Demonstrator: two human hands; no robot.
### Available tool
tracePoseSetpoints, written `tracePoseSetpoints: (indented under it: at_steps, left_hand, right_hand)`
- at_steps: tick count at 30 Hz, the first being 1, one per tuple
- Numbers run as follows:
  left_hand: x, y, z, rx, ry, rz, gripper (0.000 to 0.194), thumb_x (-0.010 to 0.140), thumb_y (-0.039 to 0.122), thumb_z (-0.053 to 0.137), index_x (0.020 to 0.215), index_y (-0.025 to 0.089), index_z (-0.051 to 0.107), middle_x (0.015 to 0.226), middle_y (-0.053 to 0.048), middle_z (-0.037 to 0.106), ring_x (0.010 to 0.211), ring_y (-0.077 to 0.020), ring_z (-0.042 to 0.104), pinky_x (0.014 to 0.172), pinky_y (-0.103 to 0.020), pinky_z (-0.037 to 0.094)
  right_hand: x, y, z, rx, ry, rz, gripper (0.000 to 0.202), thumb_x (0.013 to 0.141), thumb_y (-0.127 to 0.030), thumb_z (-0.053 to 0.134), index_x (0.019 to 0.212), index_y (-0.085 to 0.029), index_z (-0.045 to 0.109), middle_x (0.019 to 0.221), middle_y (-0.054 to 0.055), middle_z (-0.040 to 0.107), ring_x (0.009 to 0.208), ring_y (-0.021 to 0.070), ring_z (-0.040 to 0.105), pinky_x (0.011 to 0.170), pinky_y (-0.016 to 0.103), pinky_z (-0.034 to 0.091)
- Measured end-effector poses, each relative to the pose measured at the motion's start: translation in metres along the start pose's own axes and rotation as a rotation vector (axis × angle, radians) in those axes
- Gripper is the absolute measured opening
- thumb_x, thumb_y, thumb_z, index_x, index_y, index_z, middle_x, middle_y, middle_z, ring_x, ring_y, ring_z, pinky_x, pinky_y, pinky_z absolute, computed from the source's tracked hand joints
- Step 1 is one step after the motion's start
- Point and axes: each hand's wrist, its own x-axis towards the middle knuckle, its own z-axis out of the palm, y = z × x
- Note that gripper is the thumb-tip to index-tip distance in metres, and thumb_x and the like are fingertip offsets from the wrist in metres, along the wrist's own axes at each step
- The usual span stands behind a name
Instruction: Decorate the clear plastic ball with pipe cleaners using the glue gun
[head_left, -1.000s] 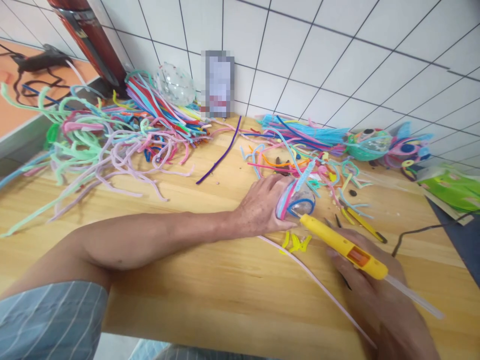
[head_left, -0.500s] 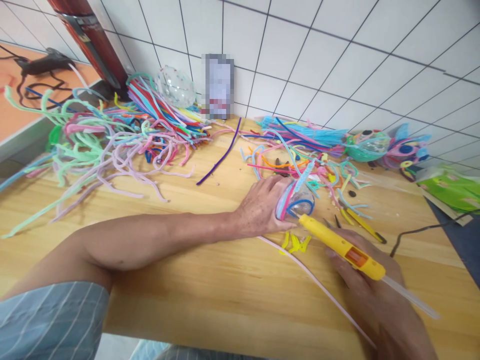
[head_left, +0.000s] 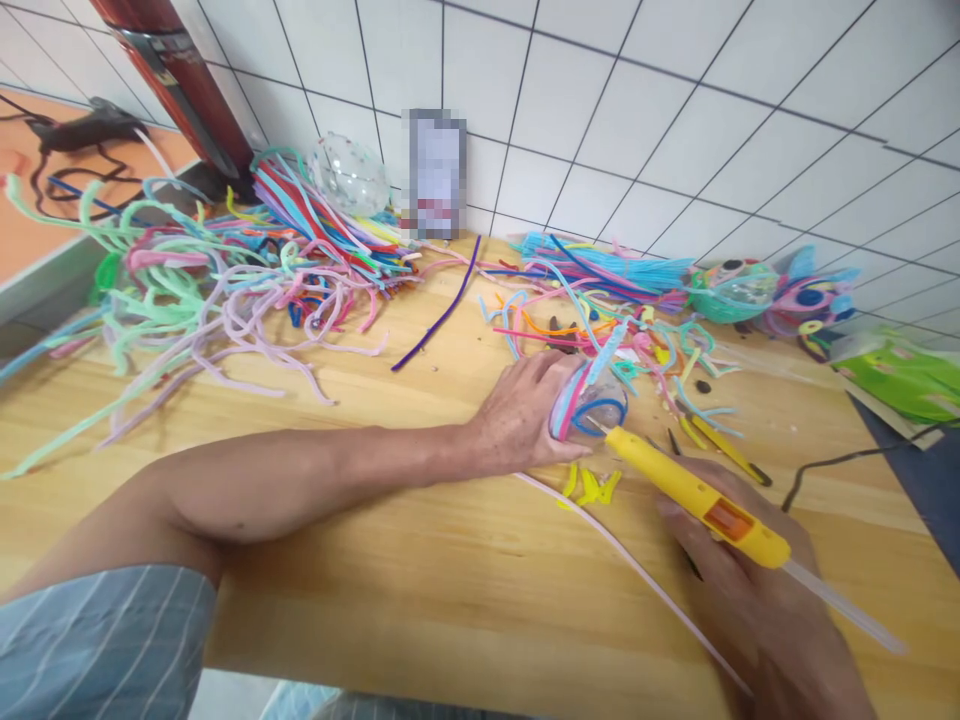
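My left hand is wrapped round a clear plastic ball trimmed with pink, blue and lilac pipe cleaners, holding it on the wooden table. A dark blue pipe cleaner loop lies on the ball's near face. In my right hand is a yellow hot glue gun, a clear glue stick jutting from its rear. The metal nozzle points at the blue loop; whether it touches cannot be made out. Yellow bits lie just below the ball, beside a long pale pink pipe cleaner.
Tangled green and lilac pipe cleaners spread at left, with bundles behind. A clear ball and a blurred-out phone stand by the tiled wall. Finished-looking decorated balls, a yellow cutter and a green packet are at right.
My right hand has drawn the glue gun slightly back, right and down, so its nozzle sits a little farther from my left hand. My left hand and the ball stay nearly still.
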Motion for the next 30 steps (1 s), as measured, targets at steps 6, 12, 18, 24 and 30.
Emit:
tracePoseSetpoints:
  at_steps: [6,12,18,24,30]
  left_hand:
    - [-0.001,-0.001,0.001,0.007,0.0,0.007,0.111,0.077,0.061,0.102,0.165,0.025,0.044,0.158,-0.02,0.062,0.148,-0.0429,0.063,0.122,-0.066,0.056]
    - [0.0,0.001,0.0,-0.004,-0.014,-0.02,0.11,0.076,0.059,0.103,0.164,0.027,0.045,0.159,-0.019,0.063,0.15,-0.043,0.062,0.124,-0.067,0.054]
    - [0.001,0.0,0.0,-0.011,-0.007,-0.015,0.11,0.078,0.058,0.101,0.165,0.027,0.043,0.16,-0.019,0.062,0.15,-0.0429,0.061,0.125,-0.067,0.054]
    - [0.001,0.003,-0.002,-0.014,-0.023,-0.033,0.108,0.079,0.059,0.1,0.164,0.026,0.044,0.161,-0.02,0.062,0.15,-0.0431,0.061,0.126,-0.067,0.053]
    - [0.001,0.001,-0.001,-0.01,-0.013,-0.025,0.11,0.078,0.061,0.101,0.164,0.024,0.044,0.161,-0.022,0.062,0.15,-0.0438,0.062,0.125,-0.068,0.054]
  right_hand:
    - [0.002,0.003,0.001,-0.018,-0.03,-0.046,0.025,0.105,-0.03,0.068,0.126,-0.039,0.077,0.12,0.0,0.09,0.104,0.0291,0.089,0.091,0.038,0.074]
    - [-0.002,0.009,-0.001,-0.009,-0.055,-0.031,0.027,0.104,-0.03,0.069,0.128,-0.039,0.076,0.12,0.002,0.09,0.105,0.0315,0.089,0.092,0.042,0.074]
    - [-0.005,0.007,-0.002,-0.027,-0.059,0.063,0.026,0.104,-0.033,0.07,0.128,-0.039,0.077,0.125,0.003,0.089,0.111,0.0343,0.088,0.096,0.047,0.074]
    - [-0.006,0.009,-0.001,0.007,-0.06,0.076,0.033,0.1,-0.034,0.071,0.131,-0.048,0.075,0.126,-0.002,0.088,0.112,0.0382,0.087,0.096,0.052,0.075]
    - [0.0,-0.001,-0.003,0.01,-0.078,0.035,0.035,0.101,-0.031,0.069,0.128,-0.052,0.072,0.12,-0.006,0.089,0.106,0.036,0.088,0.09,0.049,0.075]
